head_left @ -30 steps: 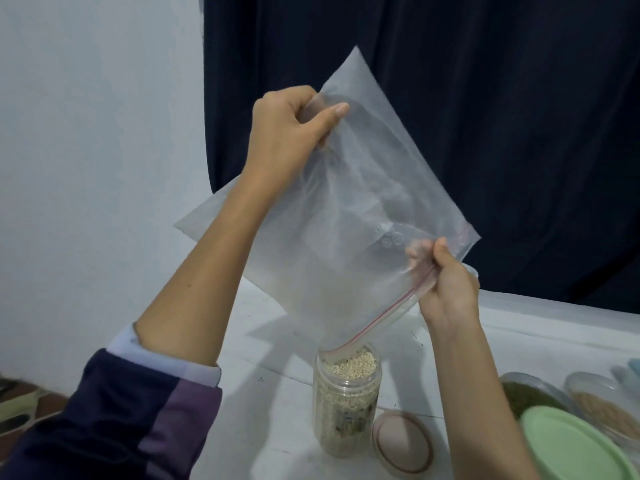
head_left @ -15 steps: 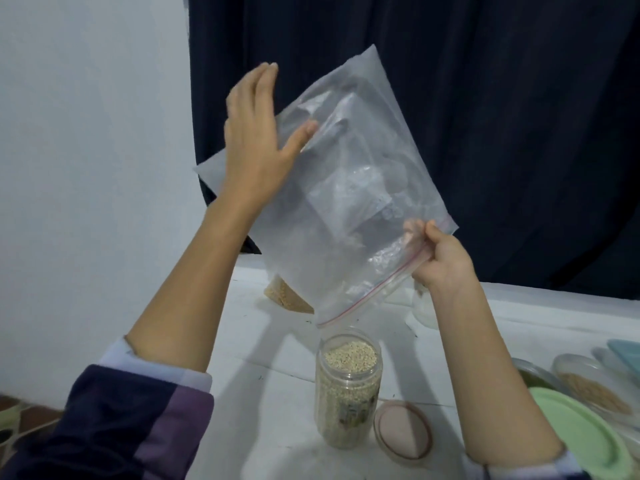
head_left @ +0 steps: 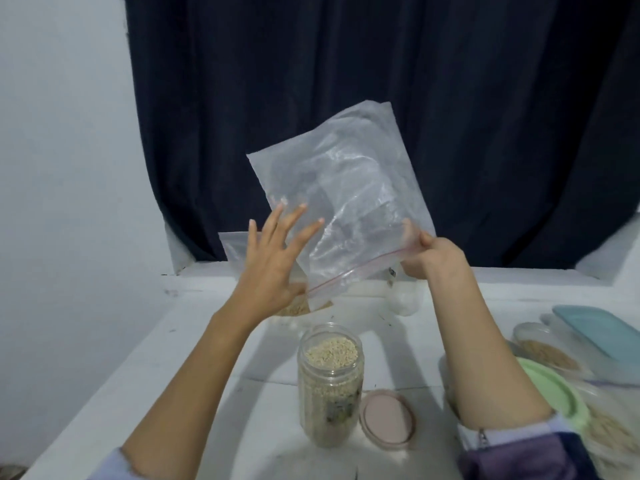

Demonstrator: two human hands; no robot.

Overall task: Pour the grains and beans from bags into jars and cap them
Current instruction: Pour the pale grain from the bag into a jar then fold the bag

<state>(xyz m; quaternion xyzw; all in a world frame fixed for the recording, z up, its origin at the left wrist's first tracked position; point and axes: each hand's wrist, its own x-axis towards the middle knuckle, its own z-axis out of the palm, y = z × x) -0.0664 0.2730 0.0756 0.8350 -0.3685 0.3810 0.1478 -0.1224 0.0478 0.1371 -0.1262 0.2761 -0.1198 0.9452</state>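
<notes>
An empty clear zip bag [head_left: 349,202] with a red seal strip hangs in the air above the white table [head_left: 194,393]. My right hand [head_left: 433,258] pinches its right corner at the seal. My left hand [head_left: 273,265] is off the bag, fingers spread and straight, just left of its lower edge. Below stands a clear jar [head_left: 330,379], uncapped and filled nearly to the rim with pale grains. Its pink lid [head_left: 387,419] lies flat on the table right beside the jar.
Another bag with pale grains [head_left: 294,304] lies behind my left hand. A green-lidded container [head_left: 557,389], a tub of grains [head_left: 547,351] and a teal lid [head_left: 602,327] crowd the right side. A small clear jar [head_left: 405,299] stands at the back. A dark curtain hangs behind.
My left hand let go of the bag's top and dropped to its lower left with fingers spread. The bag lifted off the jar mouth and now hangs from my right hand alone.
</notes>
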